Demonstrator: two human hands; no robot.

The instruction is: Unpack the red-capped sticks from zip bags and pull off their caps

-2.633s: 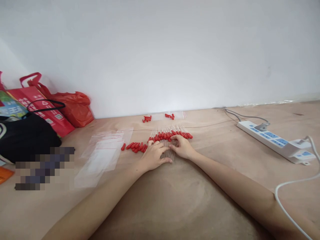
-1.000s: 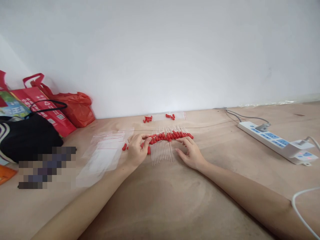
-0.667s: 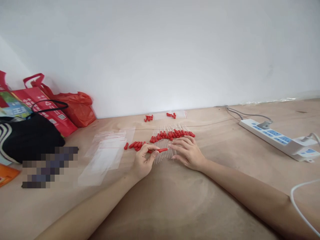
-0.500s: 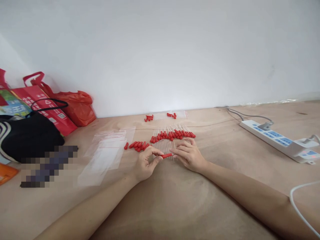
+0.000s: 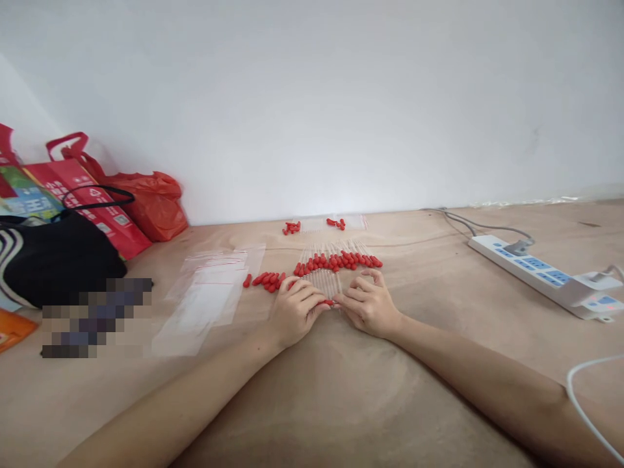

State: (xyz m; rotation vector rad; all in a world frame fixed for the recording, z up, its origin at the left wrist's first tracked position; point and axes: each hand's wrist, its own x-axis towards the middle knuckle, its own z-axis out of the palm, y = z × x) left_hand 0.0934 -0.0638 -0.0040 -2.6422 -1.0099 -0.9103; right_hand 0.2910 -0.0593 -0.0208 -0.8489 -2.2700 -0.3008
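Head view: we noted left hand (image 5: 294, 311) pinching red cap (image 5: 325, 302), fingers curled; right hand (image 5: 371, 305) curled too, fingertips meeting same cap, its own hold beyond telling. Cap sat at near edge of capped tube row (image 5: 336, 262), loose caps (image 5: 267, 280) just left.

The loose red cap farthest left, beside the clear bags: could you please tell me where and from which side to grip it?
Probably from above, pinching across its narrow middle: the loose red cap lies flat on the table, slightly apart from the other caps on its right, so its long sides are free.
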